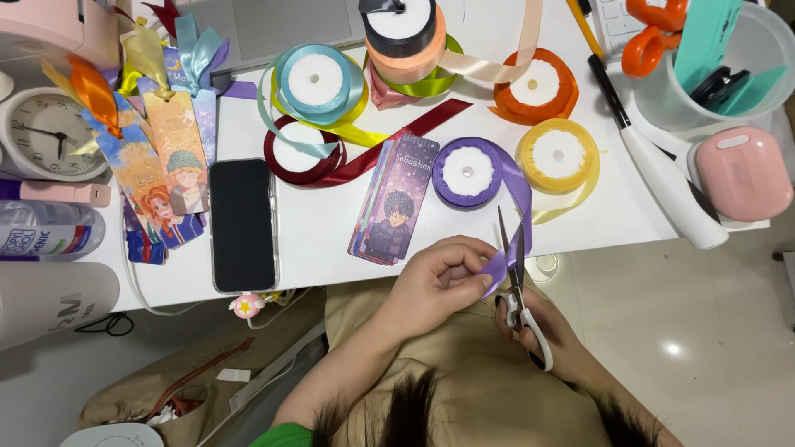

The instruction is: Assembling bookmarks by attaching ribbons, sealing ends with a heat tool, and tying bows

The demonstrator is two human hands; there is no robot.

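At the near edge of the white counter [331, 248], your two hands work a length of purple ribbon [517, 186] with scissors [515, 273].

Your left hand [435, 285] pinches the free end of the ribbon, fingers [464, 258] clenched on it just beside the blades; the strand runs up to the purple spool [466, 172] lying on the counter. Your right hand [551, 331] grips the white scissor handles, blades slightly parted about the ribbon. By the look of it, the cutting step is in hand: the next move calls for a taut strand and blades square across it. A stack of illustrated bookmarks [396, 199] lies left of the spool, a dark phone [242, 223] further left, and a yellow spool [557, 154] to the right.
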